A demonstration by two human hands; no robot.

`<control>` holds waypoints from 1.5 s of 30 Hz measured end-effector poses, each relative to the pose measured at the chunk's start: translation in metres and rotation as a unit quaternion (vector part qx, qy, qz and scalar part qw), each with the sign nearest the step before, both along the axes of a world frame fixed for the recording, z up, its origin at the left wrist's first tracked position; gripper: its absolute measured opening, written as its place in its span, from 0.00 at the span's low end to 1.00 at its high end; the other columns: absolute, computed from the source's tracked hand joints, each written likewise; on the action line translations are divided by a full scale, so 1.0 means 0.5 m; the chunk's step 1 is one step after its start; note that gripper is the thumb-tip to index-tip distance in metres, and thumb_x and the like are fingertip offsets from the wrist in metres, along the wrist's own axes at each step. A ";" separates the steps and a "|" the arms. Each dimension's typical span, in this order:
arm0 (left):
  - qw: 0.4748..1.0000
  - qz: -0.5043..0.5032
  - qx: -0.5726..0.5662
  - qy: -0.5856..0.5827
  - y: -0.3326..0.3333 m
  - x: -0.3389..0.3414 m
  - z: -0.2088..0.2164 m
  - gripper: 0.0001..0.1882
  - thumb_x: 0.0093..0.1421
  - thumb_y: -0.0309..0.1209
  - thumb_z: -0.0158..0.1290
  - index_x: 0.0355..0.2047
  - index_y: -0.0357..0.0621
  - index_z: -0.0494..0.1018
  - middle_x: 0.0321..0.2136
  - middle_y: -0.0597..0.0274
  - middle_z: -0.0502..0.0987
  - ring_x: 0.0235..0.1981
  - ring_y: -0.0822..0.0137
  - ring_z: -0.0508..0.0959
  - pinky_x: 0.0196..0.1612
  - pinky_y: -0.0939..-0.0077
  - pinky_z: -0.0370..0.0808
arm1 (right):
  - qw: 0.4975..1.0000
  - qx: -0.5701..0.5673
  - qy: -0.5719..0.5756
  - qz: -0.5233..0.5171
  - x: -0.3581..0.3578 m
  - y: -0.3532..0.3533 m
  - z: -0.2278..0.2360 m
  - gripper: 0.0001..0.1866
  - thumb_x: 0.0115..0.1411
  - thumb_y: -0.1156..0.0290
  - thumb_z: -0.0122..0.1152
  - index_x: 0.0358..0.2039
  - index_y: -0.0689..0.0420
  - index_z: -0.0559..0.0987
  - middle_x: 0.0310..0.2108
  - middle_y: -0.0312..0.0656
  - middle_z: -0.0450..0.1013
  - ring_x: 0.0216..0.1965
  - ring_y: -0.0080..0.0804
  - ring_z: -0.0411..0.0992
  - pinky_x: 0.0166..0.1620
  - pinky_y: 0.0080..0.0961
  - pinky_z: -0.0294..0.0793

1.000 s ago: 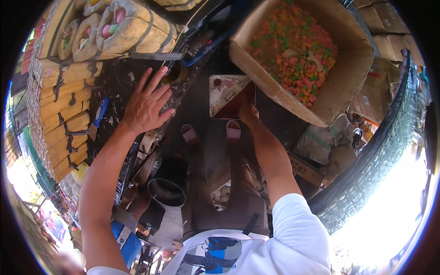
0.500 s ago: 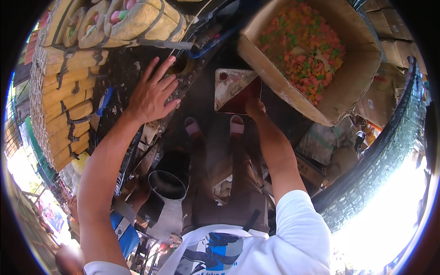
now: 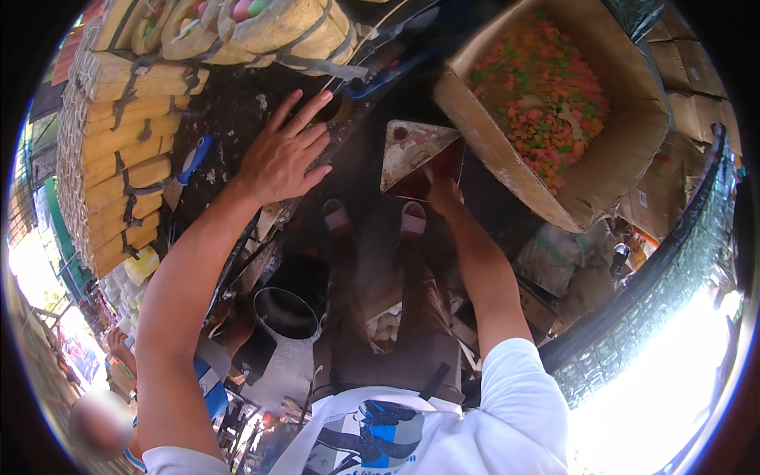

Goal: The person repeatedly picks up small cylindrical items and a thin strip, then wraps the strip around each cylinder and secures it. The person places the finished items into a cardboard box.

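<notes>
My left hand (image 3: 286,154) is open, fingers spread, over the dark worktop (image 3: 229,127), beside the strapped yellow-tan blocks; nothing is in it. A square tin (image 3: 412,146) with a pale, worn half and a dark red triangular half is below the cardboard box (image 3: 518,150). My right hand (image 3: 445,192) closes on the tin's lower right edge, with a finger lying over the red part; the other fingers are partly hidden. Small pink, orange and green pieces (image 3: 546,119) lie inside the box, right of the tin.
Yellow-tan blocks (image 3: 131,123) with black straps are stacked at the left, with more hollow ones (image 3: 293,36) above. A blue-handled tool (image 3: 194,161) lies beside them. A dark bucket (image 3: 286,313) stands near my legs. Another person (image 3: 214,388) is at lower left.
The worktop, blocks and box have shifted right in the view. My left hand stays spread, farther right in the picture. A finger of my right hand now shows over the tin's red part.
</notes>
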State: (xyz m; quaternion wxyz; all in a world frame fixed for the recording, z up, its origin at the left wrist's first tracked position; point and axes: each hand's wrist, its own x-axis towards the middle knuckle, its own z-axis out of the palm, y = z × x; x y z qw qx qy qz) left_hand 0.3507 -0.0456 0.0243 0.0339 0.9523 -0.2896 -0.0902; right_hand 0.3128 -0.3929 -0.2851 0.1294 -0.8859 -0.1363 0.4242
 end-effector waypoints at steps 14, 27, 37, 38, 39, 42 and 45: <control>0.999 -0.003 0.016 0.028 0.001 0.012 0.004 0.23 0.60 0.46 0.60 0.44 0.38 0.82 0.54 0.57 0.78 0.76 0.53 0.52 0.77 0.45 0.46 | 0.997 -0.029 0.077 -0.002 -0.047 0.003 -0.032 0.27 0.61 0.57 0.69 0.57 0.56 0.78 0.54 0.55 0.77 0.57 0.54 0.77 0.54 0.48 0.80; 0.999 0.007 0.020 0.044 0.012 -0.003 -0.010 0.24 0.58 0.46 0.61 0.45 0.37 0.82 0.53 0.57 0.78 0.76 0.54 0.53 0.77 0.46 0.46 | 0.991 -0.113 0.051 0.060 0.031 0.006 0.011 0.15 0.63 0.68 0.57 0.45 0.61 0.84 0.58 0.57 0.73 0.50 0.55 0.80 0.50 0.51 0.81; 0.999 0.013 -0.006 0.035 0.017 -0.004 -0.012 0.23 0.58 0.44 0.61 0.44 0.37 0.82 0.53 0.56 0.78 0.76 0.54 0.53 0.77 0.46 0.47 | 0.997 0.005 0.060 0.054 0.029 0.065 0.048 0.15 0.60 0.72 0.59 0.46 0.61 0.83 0.47 0.59 0.80 0.51 0.57 0.79 0.51 0.49 0.79; 0.999 0.007 -0.002 0.034 0.010 0.000 -0.011 0.23 0.58 0.44 0.61 0.44 0.37 0.82 0.53 0.56 0.78 0.76 0.54 0.53 0.77 0.46 0.47 | 1.000 0.020 -0.004 0.009 0.020 0.050 0.012 0.15 0.61 0.71 0.58 0.46 0.61 0.83 0.46 0.58 0.80 0.51 0.56 0.79 0.50 0.50 0.80; 0.999 0.005 0.004 0.034 0.008 0.002 -0.008 0.23 0.59 0.44 0.61 0.44 0.37 0.82 0.53 0.56 0.78 0.76 0.54 0.53 0.77 0.46 0.47 | 1.000 0.002 -0.003 -0.007 0.032 0.048 0.001 0.15 0.62 0.71 0.57 0.47 0.61 0.83 0.47 0.58 0.80 0.51 0.56 0.79 0.51 0.51 0.80; 1.000 0.002 0.005 0.022 0.008 0.005 -0.008 0.23 0.59 0.45 0.60 0.44 0.37 0.82 0.53 0.57 0.78 0.76 0.53 0.52 0.77 0.46 0.47 | 0.999 -0.039 0.003 -0.025 0.046 0.038 -0.016 0.16 0.64 0.70 0.55 0.50 0.60 0.82 0.48 0.57 0.80 0.51 0.55 0.80 0.51 0.53 0.80; 1.000 0.000 0.012 0.012 0.010 0.000 -0.014 0.22 0.60 0.45 0.60 0.44 0.38 0.82 0.53 0.57 0.78 0.76 0.53 0.52 0.77 0.47 0.46 | 0.998 -0.047 0.012 -0.036 0.026 0.022 -0.010 0.17 0.66 0.69 0.52 0.52 0.59 0.81 0.49 0.56 0.80 0.52 0.55 0.79 0.52 0.53 0.80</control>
